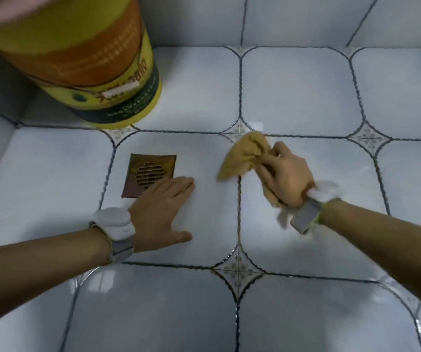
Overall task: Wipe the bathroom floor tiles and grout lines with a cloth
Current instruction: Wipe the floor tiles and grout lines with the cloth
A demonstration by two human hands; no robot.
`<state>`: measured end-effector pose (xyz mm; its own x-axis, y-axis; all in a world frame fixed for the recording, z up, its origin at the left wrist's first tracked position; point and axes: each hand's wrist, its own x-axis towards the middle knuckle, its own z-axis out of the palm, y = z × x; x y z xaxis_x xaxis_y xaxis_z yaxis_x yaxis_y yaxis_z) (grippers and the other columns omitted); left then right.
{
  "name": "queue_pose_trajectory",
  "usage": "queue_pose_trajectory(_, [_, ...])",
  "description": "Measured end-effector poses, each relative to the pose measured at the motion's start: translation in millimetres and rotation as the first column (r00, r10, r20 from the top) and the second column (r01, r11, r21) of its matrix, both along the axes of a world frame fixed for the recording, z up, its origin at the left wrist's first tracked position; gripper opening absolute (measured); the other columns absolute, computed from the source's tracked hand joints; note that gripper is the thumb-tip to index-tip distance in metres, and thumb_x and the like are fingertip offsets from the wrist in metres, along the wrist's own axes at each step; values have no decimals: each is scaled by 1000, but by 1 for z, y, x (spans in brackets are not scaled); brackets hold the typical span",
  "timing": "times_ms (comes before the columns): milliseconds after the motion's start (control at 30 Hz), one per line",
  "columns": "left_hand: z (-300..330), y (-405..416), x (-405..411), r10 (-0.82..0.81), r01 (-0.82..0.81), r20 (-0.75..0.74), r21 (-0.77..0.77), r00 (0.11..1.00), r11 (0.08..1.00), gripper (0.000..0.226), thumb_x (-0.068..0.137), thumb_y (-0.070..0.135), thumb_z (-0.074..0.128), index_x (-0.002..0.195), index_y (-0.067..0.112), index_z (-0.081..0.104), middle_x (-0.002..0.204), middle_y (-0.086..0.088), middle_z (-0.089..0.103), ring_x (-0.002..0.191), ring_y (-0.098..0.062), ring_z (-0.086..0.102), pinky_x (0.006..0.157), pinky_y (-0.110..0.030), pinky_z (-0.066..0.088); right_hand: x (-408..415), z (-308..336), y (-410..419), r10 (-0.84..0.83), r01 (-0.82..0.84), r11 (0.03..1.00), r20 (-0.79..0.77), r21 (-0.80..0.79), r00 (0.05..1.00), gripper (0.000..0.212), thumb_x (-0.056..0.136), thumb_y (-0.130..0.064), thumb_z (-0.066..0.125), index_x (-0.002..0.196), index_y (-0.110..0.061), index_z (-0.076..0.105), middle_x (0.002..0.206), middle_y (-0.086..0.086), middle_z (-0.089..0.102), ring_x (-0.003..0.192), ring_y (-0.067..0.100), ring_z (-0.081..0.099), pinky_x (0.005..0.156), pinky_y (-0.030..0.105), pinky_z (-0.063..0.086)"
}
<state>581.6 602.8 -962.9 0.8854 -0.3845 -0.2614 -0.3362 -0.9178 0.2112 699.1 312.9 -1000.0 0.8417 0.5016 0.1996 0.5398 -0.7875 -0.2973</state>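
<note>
1. While braced low over the floor, plants the left hand (163, 209) flat on the tile (204, 224) just beside the drain (149, 174), palm down, fingers released and spread, holding nothing. Overlaps the drain's near right corner with the fingertips. Probably carries body weight there, freeing the other arm to scrub.
2. Clenches the right hand (285, 176) around a bunched mustard-yellow cloth (242, 156), to the right of the drain and on the far side of the left hand. Grips it wadded rather than spread, likely to press a firm edge into narrow seams instead of skimming over glaze.
3. Trails the cloth's loose end from the fist back toward the drain, down onto the dark grout line (239, 199) between the drain's tile and the next one over. Points the bunched top at the diamond inset (239, 129) beyond and to the right of the drain. Suggests work along that seam, though actual contact pressure cannot be told.
4. Keeps a yellow and orange bucket (90, 59) standing upright beyond the drain, near the wall, well clear of the wiping path yet seemingly close enough to reach for a rinse.
5. Shows white bands on both wrists, left (114, 223) and right (326, 190); purpose unclear.
6. Leaves the drain uncovered, probably for runoff. Looks mid-task: glossy tiles nearer than the drain, but no telling which are done.
</note>
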Motion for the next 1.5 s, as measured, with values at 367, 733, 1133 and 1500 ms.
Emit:
queue_pose_trajectory(367, [-3,44,14,224,-210,97,-133,970,969,100,74,68,60,149,12,24,155,-1,26,140,-19,27,117,-36,24,-86,27,48,688,-760,627,-335,-172,643,24,79,-27,74,96,-26,57,105,0,51,67,18,60,49,23,39])
queue_pose_trajectory(733, [-9,99,-32,461,-447,86,-144,883,883,88,82,57,61,150,16,23,157,3,20,144,-14,18,120,-30,14,81,3,152,-163,165,986,-60,29,985,18,92,-20,54,104,-13,64,114,16,56,85,37,59,69,38,42])
queue_pose_trajectory(1133, [17,103,-117,565,-551,27,-185,825,814,80,78,64,60,142,22,37,137,16,40,122,10,28,103,-4,15,-134,-19,115,736,-736,674,-141,66,662,29,76,-19,76,102,-23,63,107,6,55,71,23,59,47,32,52])
queue_pose_trajectory(1500, [1,117,-85,620,-618,-22,-101,785,779,77,88,48,58,148,12,28,155,-2,27,142,-16,25,112,-18,12,-28,-10,228,65,-61,997,-100,40,993,23,99,-23,52,109,-10,68,119,13,57,92,33,62,68,34,41])
